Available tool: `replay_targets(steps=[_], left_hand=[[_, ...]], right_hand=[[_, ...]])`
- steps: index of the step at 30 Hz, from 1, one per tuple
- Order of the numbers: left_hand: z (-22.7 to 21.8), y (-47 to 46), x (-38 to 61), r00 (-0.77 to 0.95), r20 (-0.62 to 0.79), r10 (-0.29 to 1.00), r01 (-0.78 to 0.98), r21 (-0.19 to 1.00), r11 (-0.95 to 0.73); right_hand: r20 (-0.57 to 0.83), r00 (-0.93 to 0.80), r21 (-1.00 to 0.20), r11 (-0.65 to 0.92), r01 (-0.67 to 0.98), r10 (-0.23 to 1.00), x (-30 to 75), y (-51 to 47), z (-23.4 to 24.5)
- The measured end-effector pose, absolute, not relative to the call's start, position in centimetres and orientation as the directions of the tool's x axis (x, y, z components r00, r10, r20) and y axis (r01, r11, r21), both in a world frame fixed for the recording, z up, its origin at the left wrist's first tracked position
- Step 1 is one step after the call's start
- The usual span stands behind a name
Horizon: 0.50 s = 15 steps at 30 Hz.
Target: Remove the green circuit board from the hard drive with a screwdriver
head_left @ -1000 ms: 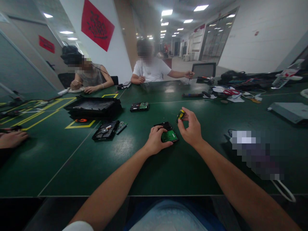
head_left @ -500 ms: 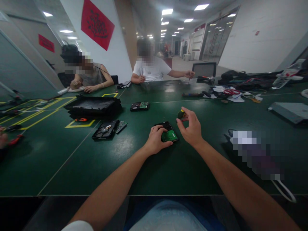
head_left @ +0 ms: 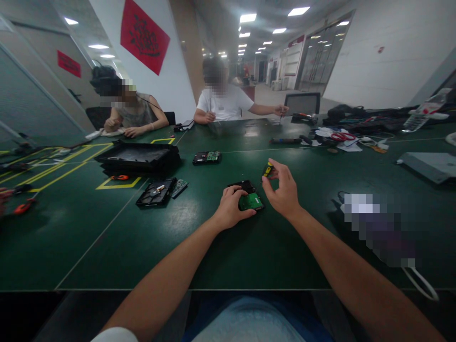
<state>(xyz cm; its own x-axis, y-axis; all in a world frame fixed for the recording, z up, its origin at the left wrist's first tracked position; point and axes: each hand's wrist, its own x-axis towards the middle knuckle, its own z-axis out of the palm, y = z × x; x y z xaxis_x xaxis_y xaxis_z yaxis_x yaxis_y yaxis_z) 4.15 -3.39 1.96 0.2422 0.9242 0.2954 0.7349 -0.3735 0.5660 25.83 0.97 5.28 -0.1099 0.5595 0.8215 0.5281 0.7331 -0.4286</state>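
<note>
A hard drive (head_left: 252,201) with a green circuit board facing up lies on the table in front of me. My left hand (head_left: 232,204) grips it from the left, fingers over the top and thumb along the near edge. Just right of the drive, my right hand (head_left: 283,185) pinches a small screwdriver (head_left: 268,170) by its black and yellow handle. The tip of the screwdriver is too small to make out, so I cannot tell whether it touches the drive.
An opened drive (head_left: 156,192) and a loose circuit board (head_left: 180,188) lie to the left, near a black tray (head_left: 138,159). Another drive (head_left: 206,157) sits farther back. A pouch-like blurred object (head_left: 379,230) is at right. Two people (head_left: 224,99) sit across the table.
The screwdriver handle has turned in my right hand, now showing more yellow. My left hand and the drive have kept their place. At far left, another person's hand has shifted slightly.
</note>
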Motion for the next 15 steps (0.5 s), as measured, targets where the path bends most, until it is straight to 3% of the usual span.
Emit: replay_targets(steps=[15], left_hand=[[1.83,-3.41,4.17,0.246,0.317,0.916,0.740,0.549,-0.389]], right_hand=[[0.824,-0.079,-0.479,0.764,0.433,0.561,25.63,1.02,5.10]])
